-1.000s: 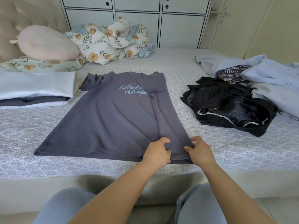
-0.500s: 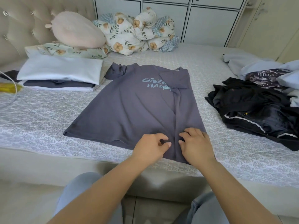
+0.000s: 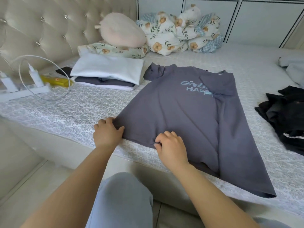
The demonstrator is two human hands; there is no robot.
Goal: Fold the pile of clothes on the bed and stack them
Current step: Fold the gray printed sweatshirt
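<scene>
Both hands pinch the shirt hem: left hand at the near left corner, right hand just beside it. Shirt lies flat on the bed.

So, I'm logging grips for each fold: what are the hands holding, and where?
Both grip the grey T-shirt at its bottom hem: left hand at the corner, right hand pinching further along.
</scene>
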